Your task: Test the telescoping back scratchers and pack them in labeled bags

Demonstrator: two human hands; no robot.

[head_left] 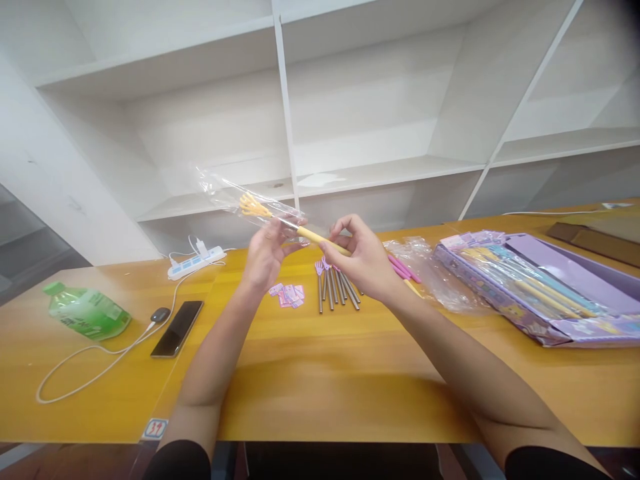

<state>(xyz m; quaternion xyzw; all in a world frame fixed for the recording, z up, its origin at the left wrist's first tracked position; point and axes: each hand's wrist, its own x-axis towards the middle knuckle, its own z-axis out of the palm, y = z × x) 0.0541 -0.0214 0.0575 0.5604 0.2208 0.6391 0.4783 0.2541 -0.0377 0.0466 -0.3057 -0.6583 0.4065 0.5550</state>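
Fingers point(331, 253) on the right hand point(363, 257) are pinched around the yellow handle of a back scratcher point(316, 236), though a few fingertips are tucked behind where I can't see them. The left hand point(265, 257) has thumb and index close together around the metal shaft, with a clear bag point(216, 189) bunched there. Can't tell if they're gripping metal or just plastic. The scratcher hangs tilted above the bench point(320, 393), out toward its back edge, with the hand-shaped head inside the bag. The bag's mouth is super hard to make out, being see-through against white shelves point(375, 133).

Below the 2 hands, nearer the bench's back edge than its front, there's a bunch of grey sticks point(331, 293) with purple hand-shaped ends. The right hand hides some, so no honest count from me. Small pink cards point(290, 297) lie just left of those, print unreadable. Pink handles point(407, 270) poke out past the right wrist, partly blocked, beside crumpled plastic point(450, 287). Further right, a purple box point(583, 267) runs off the frame. On the bench's front edge, toward the left, a blurry sticker point(155, 429) seems to read 39.
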